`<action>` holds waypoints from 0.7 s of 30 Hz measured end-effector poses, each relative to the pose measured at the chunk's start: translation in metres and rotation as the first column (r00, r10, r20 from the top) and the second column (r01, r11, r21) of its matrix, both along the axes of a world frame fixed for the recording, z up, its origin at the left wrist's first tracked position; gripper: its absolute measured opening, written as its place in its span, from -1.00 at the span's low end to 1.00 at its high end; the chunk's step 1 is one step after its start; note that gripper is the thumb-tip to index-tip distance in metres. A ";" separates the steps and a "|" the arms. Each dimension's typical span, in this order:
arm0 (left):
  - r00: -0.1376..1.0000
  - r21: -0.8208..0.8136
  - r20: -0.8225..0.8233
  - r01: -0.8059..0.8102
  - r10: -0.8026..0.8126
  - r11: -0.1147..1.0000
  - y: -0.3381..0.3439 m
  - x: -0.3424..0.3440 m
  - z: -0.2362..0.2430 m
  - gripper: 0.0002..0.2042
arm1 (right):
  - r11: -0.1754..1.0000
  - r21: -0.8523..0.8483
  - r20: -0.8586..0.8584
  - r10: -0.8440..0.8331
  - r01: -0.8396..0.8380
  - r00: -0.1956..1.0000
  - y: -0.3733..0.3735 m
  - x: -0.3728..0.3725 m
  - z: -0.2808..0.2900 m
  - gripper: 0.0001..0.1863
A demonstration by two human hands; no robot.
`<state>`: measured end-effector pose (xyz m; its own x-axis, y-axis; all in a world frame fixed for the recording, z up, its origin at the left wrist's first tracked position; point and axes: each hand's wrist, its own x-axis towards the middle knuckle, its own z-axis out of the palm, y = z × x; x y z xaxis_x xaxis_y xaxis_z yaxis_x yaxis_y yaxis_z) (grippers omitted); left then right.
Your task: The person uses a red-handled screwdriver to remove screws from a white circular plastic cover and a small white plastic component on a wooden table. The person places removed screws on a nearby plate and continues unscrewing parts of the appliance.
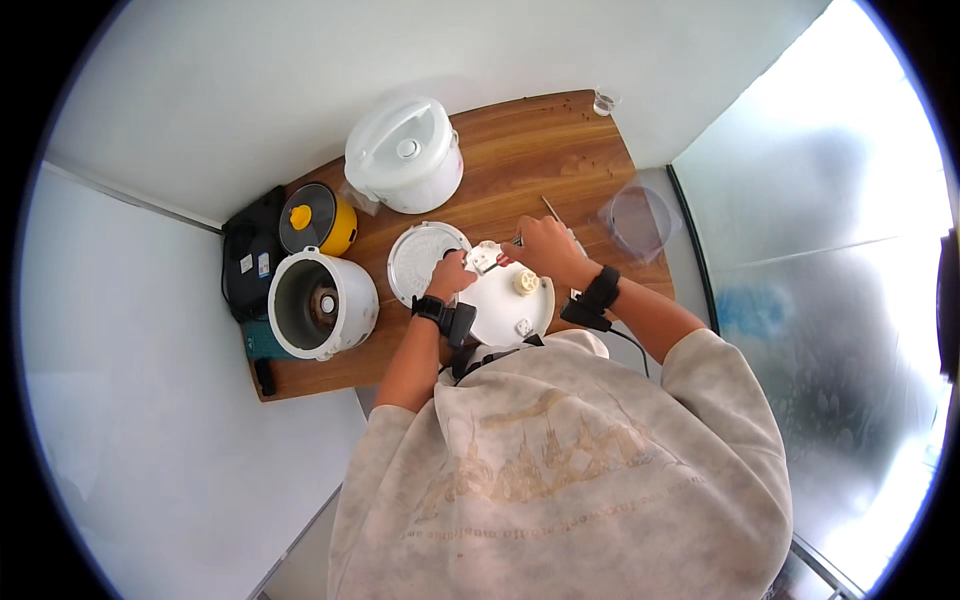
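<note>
Close to my body lies a round white plastic cover (490, 310). My left hand (453, 277) is closed at its far left edge, steadying a small white plastic part (487, 256). From the right, my right hand (552, 250) is closed around a slim tool with a red part (504, 260); its dark tip meets the white part, and its exact kind is too small to tell. On the cover sit a cream round knob-like piece (526, 283) and a small white piece with holes (524, 327). Partly behind my left hand is a perforated white disc (420, 248).
A white lidded cooker (407, 160) stands at the back. On the left are an uncovered white cooker body (362, 305), a yellow pot (341, 225) and a black case (240, 285). At right are a clear container (640, 222), a thin rod (550, 208) and a clear cup (604, 103).
</note>
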<state>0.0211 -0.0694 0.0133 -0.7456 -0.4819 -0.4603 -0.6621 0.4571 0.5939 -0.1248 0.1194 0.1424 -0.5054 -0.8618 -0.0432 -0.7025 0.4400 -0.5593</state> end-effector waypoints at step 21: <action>0.998 -0.060 -0.020 -0.053 0.052 0.997 -0.003 0.000 -0.016 -0.63 | 0.997 0.002 0.006 -0.080 0.080 0.997 0.078 -0.026 -0.008 -0.51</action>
<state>0.0212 -0.0728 -0.0031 -0.7265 -0.5471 -0.4158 -0.6754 0.4572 0.5786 -0.1510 0.1979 0.1341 -0.5727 -0.8184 -0.0475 -0.6617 0.4956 -0.5626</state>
